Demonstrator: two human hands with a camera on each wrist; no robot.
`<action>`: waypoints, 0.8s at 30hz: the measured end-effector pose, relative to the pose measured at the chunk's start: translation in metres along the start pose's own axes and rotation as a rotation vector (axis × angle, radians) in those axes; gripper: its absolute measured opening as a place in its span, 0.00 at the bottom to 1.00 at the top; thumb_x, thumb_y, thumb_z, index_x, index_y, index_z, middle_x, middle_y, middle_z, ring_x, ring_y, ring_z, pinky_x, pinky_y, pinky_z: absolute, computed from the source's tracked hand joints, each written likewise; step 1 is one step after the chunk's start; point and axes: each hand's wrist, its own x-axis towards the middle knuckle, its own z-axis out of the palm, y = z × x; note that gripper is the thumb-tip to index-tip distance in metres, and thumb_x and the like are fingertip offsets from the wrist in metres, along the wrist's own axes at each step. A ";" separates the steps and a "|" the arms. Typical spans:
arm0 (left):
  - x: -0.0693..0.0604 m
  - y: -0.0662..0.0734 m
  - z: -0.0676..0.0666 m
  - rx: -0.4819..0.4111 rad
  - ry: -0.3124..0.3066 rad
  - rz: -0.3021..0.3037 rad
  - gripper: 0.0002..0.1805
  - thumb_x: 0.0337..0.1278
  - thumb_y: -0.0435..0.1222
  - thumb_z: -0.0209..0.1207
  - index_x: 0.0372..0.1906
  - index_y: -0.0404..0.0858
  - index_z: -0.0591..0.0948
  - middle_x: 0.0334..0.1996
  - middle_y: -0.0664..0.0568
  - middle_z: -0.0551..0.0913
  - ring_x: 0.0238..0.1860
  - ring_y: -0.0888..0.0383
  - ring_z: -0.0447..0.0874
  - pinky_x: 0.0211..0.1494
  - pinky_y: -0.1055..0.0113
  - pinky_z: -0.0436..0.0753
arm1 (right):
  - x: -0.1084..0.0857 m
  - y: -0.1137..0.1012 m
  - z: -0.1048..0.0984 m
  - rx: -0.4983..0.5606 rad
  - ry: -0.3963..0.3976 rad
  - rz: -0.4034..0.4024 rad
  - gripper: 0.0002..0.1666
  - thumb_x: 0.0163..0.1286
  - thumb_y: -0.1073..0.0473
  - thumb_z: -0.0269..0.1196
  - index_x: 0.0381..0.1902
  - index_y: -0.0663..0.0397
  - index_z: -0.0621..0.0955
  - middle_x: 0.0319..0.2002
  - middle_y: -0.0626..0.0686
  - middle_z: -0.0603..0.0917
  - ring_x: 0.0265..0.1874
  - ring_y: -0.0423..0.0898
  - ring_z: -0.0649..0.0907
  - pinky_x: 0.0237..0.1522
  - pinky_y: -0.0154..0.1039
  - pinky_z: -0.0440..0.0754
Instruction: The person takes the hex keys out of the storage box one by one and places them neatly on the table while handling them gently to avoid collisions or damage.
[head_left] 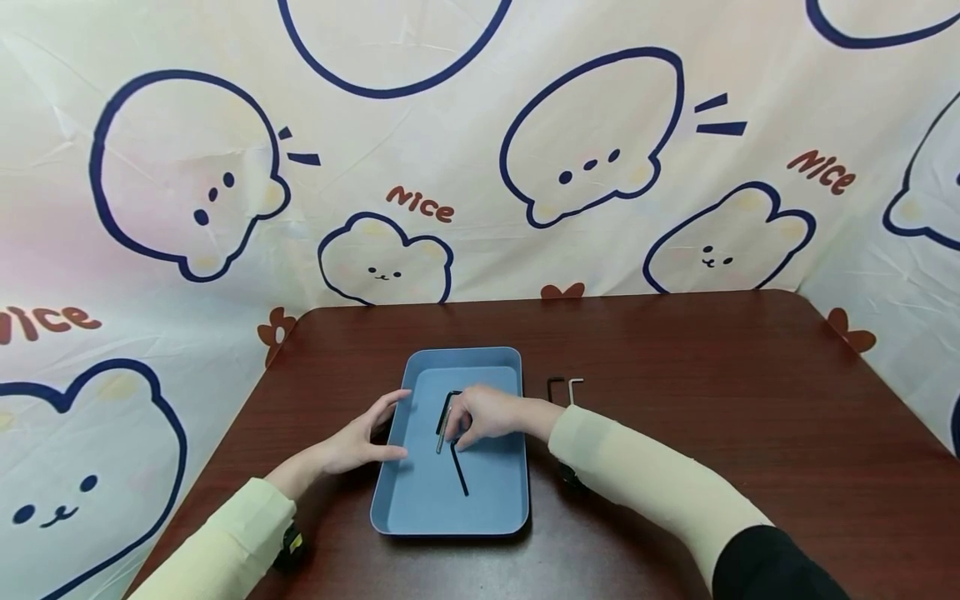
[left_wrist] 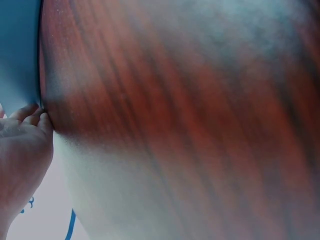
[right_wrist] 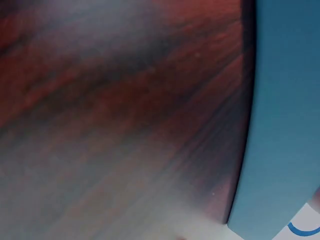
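Observation:
In the head view a shallow blue tray [head_left: 450, 521] sits on the table. My left hand [head_left: 348, 437] is at its left side, with thumb and index finger spread apart and their tips at the rim; the left wrist view shows this hand's fingers [left_wrist: 35, 117] against the tray edge. Inside the tray my right hand [head_left: 487, 412] has bent fingers and appears to pinch the upper end of a black hex key [head_left: 461, 475]. Beside those fingertips lies a silver hex key [head_left: 441, 440]. Another black hex key [head_left: 441, 412] is just behind it, partly covered.
Right of the tray, a black hex key [head_left: 551, 389] and a silver hex key [head_left: 572, 390] lie on the brown wooden table [head_left: 675, 358]. A printed cloth [head_left: 480, 167] hangs behind the table. The right wrist view shows mostly tabletop and the tray's outer wall [right_wrist: 280, 125].

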 end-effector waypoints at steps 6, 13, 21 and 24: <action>0.000 0.000 0.000 0.002 0.002 0.008 0.46 0.60 0.35 0.65 0.75 0.38 0.49 0.75 0.34 0.44 0.74 0.35 0.39 0.69 0.37 0.46 | 0.002 0.002 0.004 -0.002 0.014 -0.005 0.05 0.59 0.61 0.72 0.35 0.50 0.90 0.32 0.39 0.83 0.28 0.30 0.77 0.31 0.27 0.75; 0.000 0.000 0.001 0.005 0.002 -0.003 0.46 0.60 0.35 0.65 0.75 0.40 0.49 0.75 0.34 0.43 0.74 0.35 0.39 0.69 0.37 0.46 | 0.004 0.003 0.006 -0.002 0.023 -0.001 0.03 0.59 0.61 0.72 0.33 0.49 0.90 0.31 0.39 0.85 0.31 0.30 0.78 0.32 0.27 0.75; 0.000 0.002 0.001 0.009 0.002 -0.005 0.46 0.60 0.35 0.65 0.75 0.39 0.48 0.75 0.34 0.43 0.74 0.35 0.39 0.69 0.37 0.46 | 0.003 0.002 0.006 -0.019 0.026 -0.001 0.02 0.59 0.61 0.72 0.31 0.49 0.90 0.27 0.37 0.83 0.29 0.30 0.77 0.32 0.27 0.75; 0.000 0.002 0.001 0.004 0.002 -0.002 0.46 0.60 0.35 0.65 0.75 0.38 0.48 0.75 0.34 0.44 0.74 0.35 0.39 0.69 0.37 0.46 | 0.003 0.000 0.005 -0.019 0.020 0.006 0.01 0.60 0.61 0.72 0.30 0.48 0.90 0.27 0.37 0.82 0.30 0.30 0.77 0.32 0.27 0.75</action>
